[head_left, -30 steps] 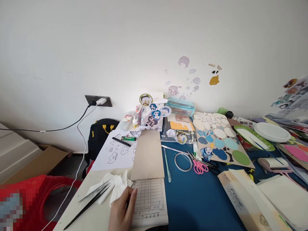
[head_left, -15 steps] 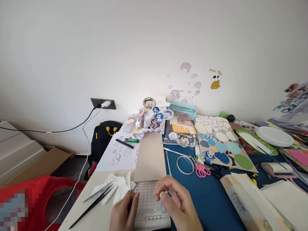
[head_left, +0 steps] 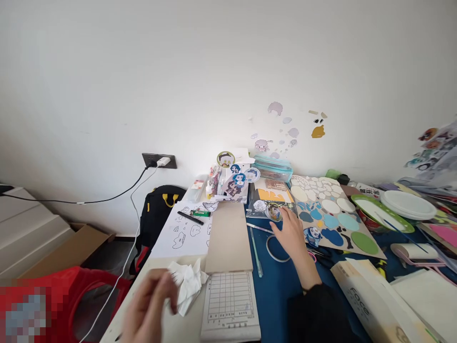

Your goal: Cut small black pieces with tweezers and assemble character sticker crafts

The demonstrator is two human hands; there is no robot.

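The fingers of the right hand are spread and stretched flat over the blue cutting mat, their tips set at the small round badge on the clear sleeve — whether the badge is actually touched cannot be told. Nothing is gripped. Under the palm, the clear tape ring is partly covered, and pink scissor handles are seen just right of the wrist. The left hand is raised off the table, blurred, with fingers loosely curled; whether anything is held cannot be told. A crumpled white tissue lies just beside it, left of the mat. Between tissue and mat a ruled notepad is laid — and beyond it, a plain brown card. A sheet of coloured paper circles is placed at the mat's far right corner.
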